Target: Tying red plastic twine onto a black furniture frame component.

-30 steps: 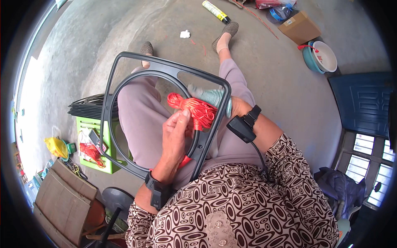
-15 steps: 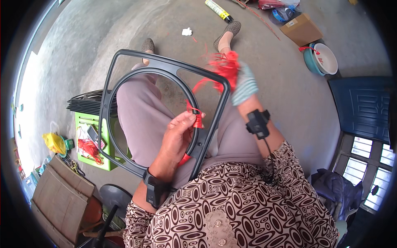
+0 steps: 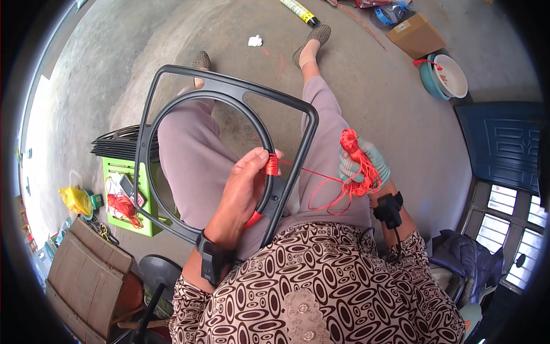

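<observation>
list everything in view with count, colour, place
frame: 1, black, front centre
cord wraps: 2, red, on the frame
stool: 1, green, left
cord bundles: 2, red, one held, one on the stool
stacked pieces: several, black, at the stool's far end
bag: 1, yellow, far left
panel: 1, brown, lower left
canister: 1, yellow and black, top
box: 1, brown, upper right
basins: 2, teal and white, below the box
door: 1, blue, right
bundled fabric: 1, dark purple, lower right
wrist devices: 2, black, strapped on
shirt: 1, brown patterned, bottom
shoes: 2, brown-grey, upper centre
legs: 2, mauve-trousered, centre
left fingers: 1 set, bare, on the upper wrap
right fingers: 1 set, teal-gloved, around the held bundle
</observation>
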Demonstrator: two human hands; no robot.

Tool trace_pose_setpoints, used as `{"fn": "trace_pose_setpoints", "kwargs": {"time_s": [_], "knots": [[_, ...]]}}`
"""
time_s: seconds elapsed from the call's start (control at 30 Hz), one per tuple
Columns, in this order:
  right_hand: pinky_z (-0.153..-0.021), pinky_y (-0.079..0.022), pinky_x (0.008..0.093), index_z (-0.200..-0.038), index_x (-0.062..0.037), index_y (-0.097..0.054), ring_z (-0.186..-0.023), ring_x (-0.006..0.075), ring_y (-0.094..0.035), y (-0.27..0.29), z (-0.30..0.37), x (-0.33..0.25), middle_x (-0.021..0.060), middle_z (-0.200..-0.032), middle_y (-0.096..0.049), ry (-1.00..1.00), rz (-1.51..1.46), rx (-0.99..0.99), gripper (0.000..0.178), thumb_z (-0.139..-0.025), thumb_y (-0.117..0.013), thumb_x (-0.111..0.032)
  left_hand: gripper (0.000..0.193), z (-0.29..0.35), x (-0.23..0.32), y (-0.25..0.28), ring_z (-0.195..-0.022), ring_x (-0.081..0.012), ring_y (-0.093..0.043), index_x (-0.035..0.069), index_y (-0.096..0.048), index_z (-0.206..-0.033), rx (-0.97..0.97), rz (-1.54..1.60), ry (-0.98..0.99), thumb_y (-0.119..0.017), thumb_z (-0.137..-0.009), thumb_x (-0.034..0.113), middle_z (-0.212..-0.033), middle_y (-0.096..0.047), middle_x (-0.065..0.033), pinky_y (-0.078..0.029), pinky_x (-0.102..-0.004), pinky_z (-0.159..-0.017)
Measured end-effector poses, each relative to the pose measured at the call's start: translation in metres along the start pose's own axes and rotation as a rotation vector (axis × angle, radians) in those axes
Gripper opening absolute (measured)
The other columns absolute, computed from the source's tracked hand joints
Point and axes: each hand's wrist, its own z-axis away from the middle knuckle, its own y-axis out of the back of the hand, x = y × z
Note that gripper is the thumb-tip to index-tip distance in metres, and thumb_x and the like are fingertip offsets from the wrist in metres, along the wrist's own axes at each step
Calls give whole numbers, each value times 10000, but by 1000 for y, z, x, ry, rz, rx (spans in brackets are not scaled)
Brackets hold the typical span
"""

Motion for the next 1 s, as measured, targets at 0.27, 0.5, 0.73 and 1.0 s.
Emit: {"fn": "trace_pose_setpoints", "kwargs": {"time_s": [0.27,0.5,0.73,1.0], "knots": [[-464,-375,287,-881,-11,-528,-400,131,-419,-1,2,-13,28,-535,-468,67,-56,-119,379,-945,-444,-376,149,1,-2,6,-746,-134,-586,20,-558,-877,13,1,118,-513,-893,161,-841,-619,-81,-500,-258,-675],[-516,-400,286,-913,-19,-524,-445,124,-431,-1,4,-23,11,-565,-457,245,-75,-27,361,-934,-461,-374,168,6,-12,12,-794,-110,-638,14,-569,-943,35,-205,-114,-676,-813,16,-849,-656,-70,-523,-228,-699],[-540,-425,279,-948,-16,-511,-511,138,-472,6,5,-21,24,-610,-491,385,-112,24,379,-948,-456,-391,112,7,-7,14,-779,-114,-634,13,-574,-897,40,-393,-148,-662,-830,31,-832,-656,-67,-512,-228,-721],[-538,-442,277,-975,2,-531,-535,144,-480,2,-6,-9,34,-638,-496,421,-195,-49,365,-962,-460,-356,133,40,21,6,-753,-124,-635,8,-585,-916,28,-273,-103,-667,-811,1,-812,-659,-75,-513,-239,-725]]}}
